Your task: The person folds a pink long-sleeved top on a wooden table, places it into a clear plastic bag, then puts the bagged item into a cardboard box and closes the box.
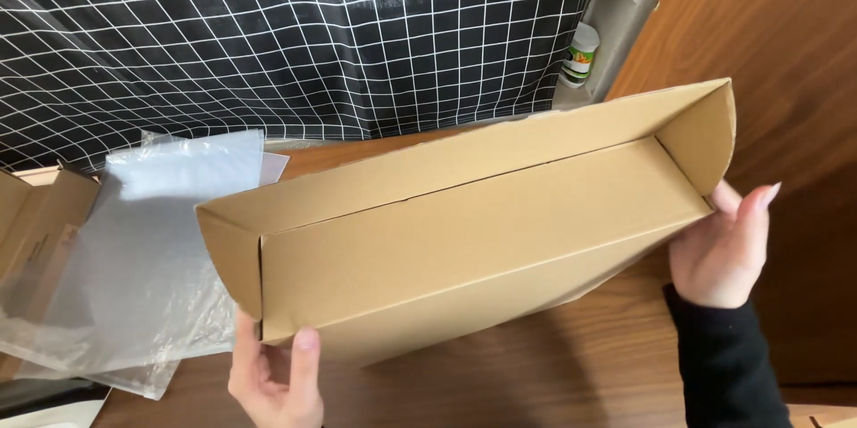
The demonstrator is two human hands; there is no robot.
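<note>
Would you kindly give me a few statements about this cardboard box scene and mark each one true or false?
1. Both hands hold the cardboard box, the left hand at one end and the right hand at the other. True.
2. The box is full of items. False: the visible inside is bare cardboard.
3. Clear plastic bags lie left of the box. True.
4. The cloth behind is plain red. False: it is black with a white grid.
5. A small bottle stands at the upper right. True.

one cardboard box (464,232), two hands (719,254), one bottle (581,55)
</note>
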